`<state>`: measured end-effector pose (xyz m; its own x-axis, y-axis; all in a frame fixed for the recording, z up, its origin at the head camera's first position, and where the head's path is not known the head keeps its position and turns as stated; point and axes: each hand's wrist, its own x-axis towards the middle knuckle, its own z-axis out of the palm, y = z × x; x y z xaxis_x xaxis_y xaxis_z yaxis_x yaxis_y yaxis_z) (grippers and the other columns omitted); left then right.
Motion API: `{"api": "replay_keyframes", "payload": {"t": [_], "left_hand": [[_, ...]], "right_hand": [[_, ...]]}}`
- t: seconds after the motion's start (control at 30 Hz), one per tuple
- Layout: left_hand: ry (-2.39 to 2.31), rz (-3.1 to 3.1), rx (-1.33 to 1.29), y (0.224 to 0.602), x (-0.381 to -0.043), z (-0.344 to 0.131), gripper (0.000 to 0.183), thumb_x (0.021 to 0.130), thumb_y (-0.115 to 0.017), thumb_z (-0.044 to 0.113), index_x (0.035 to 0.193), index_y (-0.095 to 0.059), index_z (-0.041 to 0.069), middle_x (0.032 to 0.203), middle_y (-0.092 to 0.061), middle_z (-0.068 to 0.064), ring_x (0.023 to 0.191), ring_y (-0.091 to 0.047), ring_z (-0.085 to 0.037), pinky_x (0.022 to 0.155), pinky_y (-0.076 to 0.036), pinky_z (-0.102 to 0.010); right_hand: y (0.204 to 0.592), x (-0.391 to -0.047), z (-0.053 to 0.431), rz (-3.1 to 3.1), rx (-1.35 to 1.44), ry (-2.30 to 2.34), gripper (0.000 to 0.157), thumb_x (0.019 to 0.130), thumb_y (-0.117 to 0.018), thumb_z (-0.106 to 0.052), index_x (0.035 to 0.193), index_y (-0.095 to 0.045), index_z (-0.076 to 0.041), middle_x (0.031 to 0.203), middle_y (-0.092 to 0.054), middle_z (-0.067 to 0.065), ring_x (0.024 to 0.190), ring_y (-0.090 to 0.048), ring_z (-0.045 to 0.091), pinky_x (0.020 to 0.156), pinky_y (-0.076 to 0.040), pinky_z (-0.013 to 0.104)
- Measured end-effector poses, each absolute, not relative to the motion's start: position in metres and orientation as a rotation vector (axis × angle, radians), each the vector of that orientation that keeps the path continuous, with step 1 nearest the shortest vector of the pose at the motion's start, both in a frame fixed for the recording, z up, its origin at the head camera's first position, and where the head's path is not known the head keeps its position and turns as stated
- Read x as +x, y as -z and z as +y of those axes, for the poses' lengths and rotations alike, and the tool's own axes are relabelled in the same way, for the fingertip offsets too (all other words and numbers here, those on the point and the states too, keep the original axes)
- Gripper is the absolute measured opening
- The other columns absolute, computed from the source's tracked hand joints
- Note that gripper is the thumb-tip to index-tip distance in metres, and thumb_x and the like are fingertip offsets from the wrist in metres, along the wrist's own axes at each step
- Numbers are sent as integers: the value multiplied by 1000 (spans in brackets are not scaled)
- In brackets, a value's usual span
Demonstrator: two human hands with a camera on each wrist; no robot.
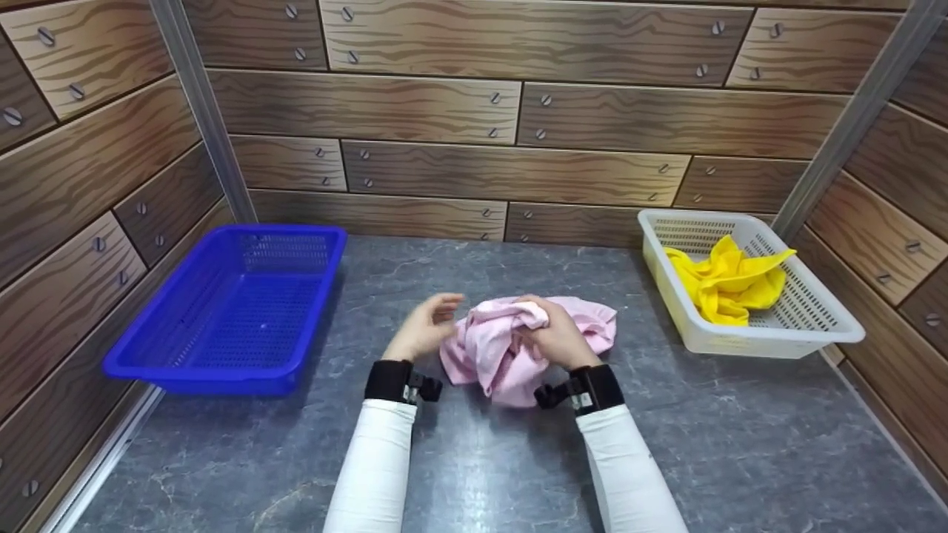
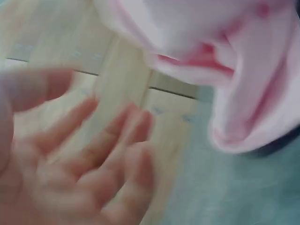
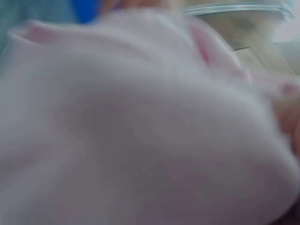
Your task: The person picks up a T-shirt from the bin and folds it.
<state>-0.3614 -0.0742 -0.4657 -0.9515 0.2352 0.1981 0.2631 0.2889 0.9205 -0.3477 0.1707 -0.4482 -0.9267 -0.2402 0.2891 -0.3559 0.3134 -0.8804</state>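
At centre stage, only half a hold

Bunched over the grey tabletop (image 1: 740, 437), between the blue basket (image 1: 207, 374) and the white basket (image 1: 748, 343), sits the pink cloth (image 1: 492, 337) — and it's the right hand (image 1: 559, 337) doing the gripping, thumb and fingers closed on a raised fold. Across from it, the left hand (image 1: 426, 326) is released, fingers loosely bent just beside the cloth, holding nothing.

This looks like a bundle being sorted out, and good form would be simple: keep that right-hand pinch steady, then let the left fingertips pick out one clear edge rather than a fistful. Limp fabric like this will probably catch in double layers, so a light pinch beats a grab. Raise it slightly before spreading — dragging would likely bunch the underside again — and pull evenly, both hands level.
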Motion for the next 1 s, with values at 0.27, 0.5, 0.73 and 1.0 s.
{"api": "replay_keyframes", "payload": {"t": [0.27, 0.5, 0.73, 1.0], "left_hand": [[1752, -2587, -737, 485, -367, -55, 27, 85, -65, 5, 110, -68, -2, 94, -64, -3, 85, -55, -11, 78, -44, -22], [1781, -2256, -196, 472, -364, -45, 16, 96, -62, 12, 100, -65, -3, 85, -60, -7, 80, -54, -17, 73, -45, -27], [2372, -1779, 229, 459, -363, -35, 21, 102, -56, 12, 115, -52, -3, 105, -56, -10, 91, -56, -17, 77, -47, -23], [3021, -1319, -137, 449, -357, -30, 22, 107, -42, 5, 90, -56, 9, 89, -60, 0, 90, -60, -13, 87, -52, -24]], "right_hand": [[441, -350, 180, -2210, 329, -1971, 40, 87, -71, 3, 126, -64, 8, 108, -73, -1, 93, -66, 5, 85, -54, 21], [443, -350, 183, -2160, 82, -1519, 22, 89, -72, 0, 111, -68, 3, 107, -71, 22, 95, -60, 18, 90, -46, 28], [447, -327, 145, -2779, 821, -1341, 32, 87, -82, -24, 106, -70, -2, 103, -74, 16, 91, -71, 25, 82, -58, 33], [477, -335, 118, -2698, 643, -1228, 20, 93, -68, -17, 102, -69, 1, 90, -72, 10, 81, -64, 18, 77, -55, 35]]}}
